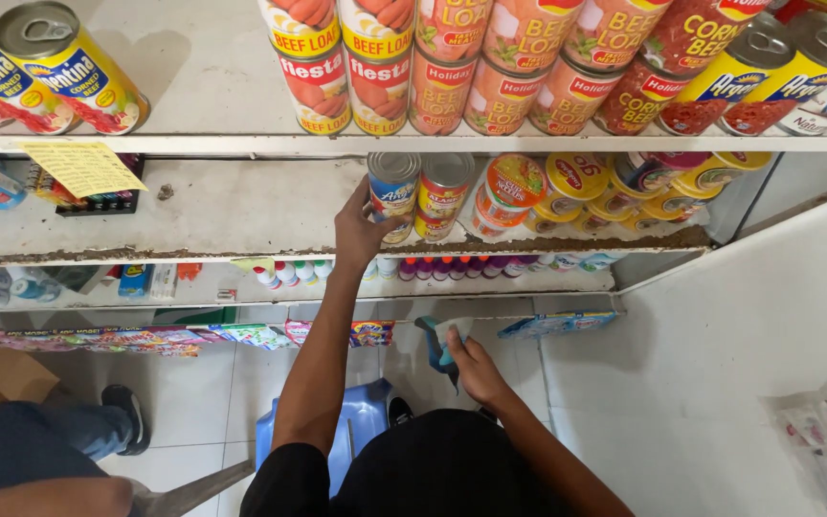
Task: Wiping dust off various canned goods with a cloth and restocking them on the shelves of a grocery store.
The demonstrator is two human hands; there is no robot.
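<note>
Gripping a blue-labelled can (392,194), left hand (361,230) closed round its side; the can stands on the middle shelf (212,206), at the near end of a row of cans (567,191) running away to its right. Right hand (476,369), below that shelf, fingers closed on a blue cloth (442,345). Above the can: upper shelf (193,86) stocked with red tins (452,67). Left of the can: yellow paper tag (80,168). Below it: a blue stool (361,421).
</note>
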